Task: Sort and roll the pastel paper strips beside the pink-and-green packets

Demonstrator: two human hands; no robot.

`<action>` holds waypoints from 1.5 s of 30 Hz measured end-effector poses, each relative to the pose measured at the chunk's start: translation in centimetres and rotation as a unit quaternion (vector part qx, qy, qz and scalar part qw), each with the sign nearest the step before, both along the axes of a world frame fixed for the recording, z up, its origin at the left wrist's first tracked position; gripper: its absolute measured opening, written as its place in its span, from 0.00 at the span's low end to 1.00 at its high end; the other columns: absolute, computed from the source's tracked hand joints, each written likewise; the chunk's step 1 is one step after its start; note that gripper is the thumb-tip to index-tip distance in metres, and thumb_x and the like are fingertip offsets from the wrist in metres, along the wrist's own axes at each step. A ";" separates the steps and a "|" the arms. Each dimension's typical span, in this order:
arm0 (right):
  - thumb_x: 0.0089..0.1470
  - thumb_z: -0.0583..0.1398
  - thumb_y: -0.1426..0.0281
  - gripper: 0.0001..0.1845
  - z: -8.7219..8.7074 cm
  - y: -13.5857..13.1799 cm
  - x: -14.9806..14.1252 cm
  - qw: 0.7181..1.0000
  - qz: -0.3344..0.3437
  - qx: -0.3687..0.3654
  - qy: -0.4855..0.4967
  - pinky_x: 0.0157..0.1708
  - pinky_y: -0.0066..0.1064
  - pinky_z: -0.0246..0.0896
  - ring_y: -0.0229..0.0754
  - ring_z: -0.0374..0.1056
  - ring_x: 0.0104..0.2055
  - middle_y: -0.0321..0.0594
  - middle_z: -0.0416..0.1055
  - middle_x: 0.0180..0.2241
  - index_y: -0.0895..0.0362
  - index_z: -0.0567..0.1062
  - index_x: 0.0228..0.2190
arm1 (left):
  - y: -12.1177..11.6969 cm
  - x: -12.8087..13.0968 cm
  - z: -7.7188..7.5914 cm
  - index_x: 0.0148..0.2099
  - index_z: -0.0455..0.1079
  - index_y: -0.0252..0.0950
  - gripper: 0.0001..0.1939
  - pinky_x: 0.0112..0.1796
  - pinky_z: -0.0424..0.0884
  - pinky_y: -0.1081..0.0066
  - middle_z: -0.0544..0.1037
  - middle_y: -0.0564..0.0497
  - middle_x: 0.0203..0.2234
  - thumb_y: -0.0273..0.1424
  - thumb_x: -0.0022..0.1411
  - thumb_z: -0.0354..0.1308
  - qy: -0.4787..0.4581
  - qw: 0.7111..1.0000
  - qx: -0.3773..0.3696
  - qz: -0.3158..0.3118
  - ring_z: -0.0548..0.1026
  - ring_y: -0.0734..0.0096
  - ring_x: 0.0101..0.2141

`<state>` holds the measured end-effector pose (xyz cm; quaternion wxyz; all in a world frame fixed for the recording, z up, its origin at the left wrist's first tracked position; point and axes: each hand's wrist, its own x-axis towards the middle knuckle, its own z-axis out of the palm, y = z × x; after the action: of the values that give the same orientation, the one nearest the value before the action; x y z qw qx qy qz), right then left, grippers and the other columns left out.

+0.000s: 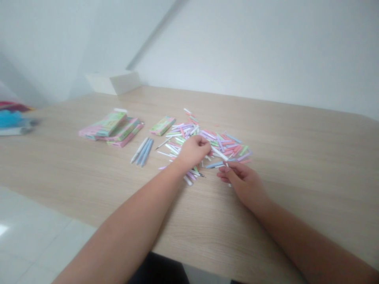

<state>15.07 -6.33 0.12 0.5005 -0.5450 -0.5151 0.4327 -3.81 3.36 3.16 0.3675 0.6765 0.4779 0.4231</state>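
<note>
A loose heap of slim pastel pens and pen parts (216,144) in pink, lilac, blue, green and white lies on the wood-grain table (296,165). My left hand (194,152) is curled over the middle of the heap, and its fingers hide whatever lies beneath. At the near right of the heap, my right hand (241,183) pinches a thin white stick (228,183) between its fingertips. A blue pen (214,165) lies just beyond those fingers.
Left of the heap lie several blue and white pens (142,152) and pink-and-green flat packets (111,128). A white box (112,82) stands against the far wall. Blurred blue and red objects (12,118) sit at the left edge. White floor tiles (35,232) show past the near table edge.
</note>
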 end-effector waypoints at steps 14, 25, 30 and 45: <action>0.57 0.67 0.56 0.14 -0.9 0.3 0.5 0.999 0.016 -0.007 -0.033 0.43 0.42 0.80 0.47 0.81 0.38 0.41 0.83 0.38 0.50 0.82 0.41 | 0.3 -0.1 -0.2 0.32 0.76 0.37 0.08 0.31 0.68 0.71 0.81 0.51 0.27 0.34 0.59 0.57 -0.002 1.000 0.008 0.002 0.77 0.69 0.29; 0.58 0.66 0.57 0.13 -1.2 0.3 0.7 0.999 0.022 -0.006 -0.045 0.43 0.43 0.80 0.47 0.81 0.39 0.41 0.83 0.38 0.50 0.82 0.41 | 0.6 0.0 -0.7 0.33 0.77 0.37 0.08 0.33 0.70 0.71 0.81 0.51 0.27 0.33 0.58 0.58 -0.030 0.999 0.000 0.019 0.77 0.69 0.28; 0.60 0.65 0.57 0.12 -1.2 0.4 0.8 0.998 0.027 -0.004 -0.060 0.43 0.43 0.80 0.48 0.81 0.39 0.40 0.83 0.37 0.50 0.82 0.41 | 0.2 0.1 -0.5 0.33 0.75 0.37 0.09 0.33 0.70 0.71 0.81 0.51 0.27 0.34 0.60 0.57 -0.015 1.000 0.020 -0.012 0.77 0.69 0.29; 0.59 0.66 0.52 0.22 0.4 0.4 1.6 0.992 0.003 0.112 -0.060 0.35 0.38 0.79 0.47 0.81 0.37 0.42 0.83 0.36 0.52 0.73 0.48 | -0.5 0.9 -0.2 0.38 0.75 0.35 0.09 0.34 0.72 0.73 0.82 0.49 0.29 0.36 0.61 0.60 -0.023 0.995 -0.064 -0.072 0.78 0.70 0.30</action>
<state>16.68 -5.94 0.49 0.5248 -0.5093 -0.5911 0.3403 -2.92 2.90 2.96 0.4502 0.6742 0.4458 0.3795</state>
